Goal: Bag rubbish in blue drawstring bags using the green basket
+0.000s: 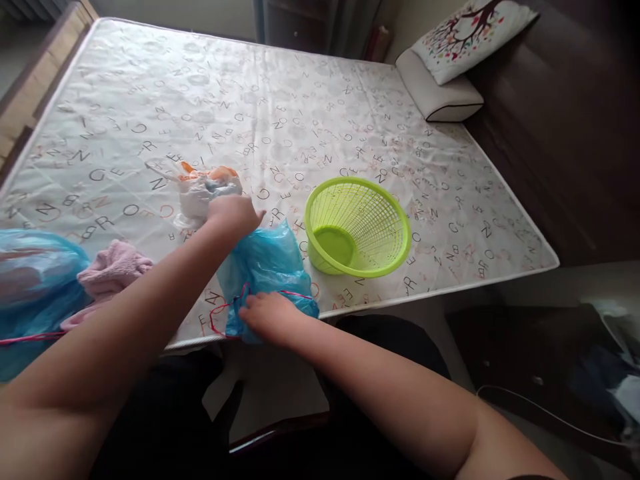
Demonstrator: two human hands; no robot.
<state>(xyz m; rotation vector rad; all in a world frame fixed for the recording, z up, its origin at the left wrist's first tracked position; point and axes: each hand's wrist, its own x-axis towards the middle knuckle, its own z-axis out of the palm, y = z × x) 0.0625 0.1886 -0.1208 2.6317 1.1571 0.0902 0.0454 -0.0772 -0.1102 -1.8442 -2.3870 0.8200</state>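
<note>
My left hand (233, 217) reaches over a crumpled white plastic bag (195, 197) with orange parts. Its thumb sticks out to the right, while the other fingers are hidden behind the hand, so its grip cannot be made out. A blue plastic bag (273, 260) with a red drawstring (214, 320) lies at the mattress's near edge. Closed on the lower part of that blue bag is my right hand (273, 319), its fingers bent against the plastic. To the right of the blue bag, a lime-green mesh basket (325, 263) leans with its wide mouth toward me.
A pink cloth (113, 270) and a larger blue plastic bag (40, 287) are at the left, partly behind my left forearm. The letter-print mattress (300, 87) carries everything. A cushion with a tree print (465, 40) rests on a cream bolster (435, 83) at the far right.
</note>
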